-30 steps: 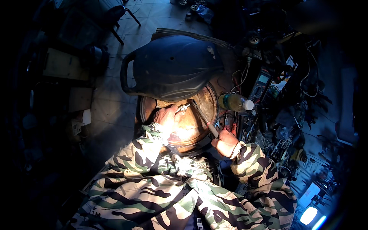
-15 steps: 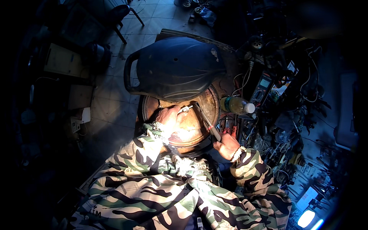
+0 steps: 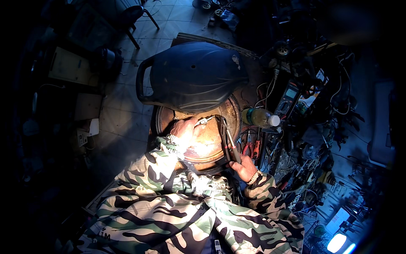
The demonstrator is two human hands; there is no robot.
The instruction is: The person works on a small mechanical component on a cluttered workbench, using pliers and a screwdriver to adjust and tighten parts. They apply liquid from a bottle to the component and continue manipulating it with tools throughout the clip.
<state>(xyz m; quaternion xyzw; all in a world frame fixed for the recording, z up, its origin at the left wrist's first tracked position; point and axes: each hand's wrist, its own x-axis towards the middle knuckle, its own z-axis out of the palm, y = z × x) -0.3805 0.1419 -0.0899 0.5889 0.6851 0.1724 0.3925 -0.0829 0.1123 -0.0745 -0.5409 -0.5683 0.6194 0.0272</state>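
Note:
Under the bright light, my left hand (image 3: 184,128) is closed around a small silvery metal fitting (image 3: 204,120) whose end sticks out to the right. The jaws of long-handled pliers (image 3: 224,133) are at that end; whether they grip it is too small to tell. My right hand (image 3: 244,169) is wrapped round the pliers' grips at their near end, and the two handles stand somewhat apart. Both hands work above a round, rust-stained stool or drum top (image 3: 203,154) with a raised rim.
A large dark plastic cover (image 3: 192,76) with a loop handle lies across the far part of the round top. To the right are a capped bottle (image 3: 260,117), red-handled pliers (image 3: 256,148), a multimeter (image 3: 289,96) and tangled cables. A chair (image 3: 132,19) stands on the tiles at far left.
My right hand has shifted left and slightly nearer to me. The pliers have turned more upright and their handles have spread. My left hand has barely moved.

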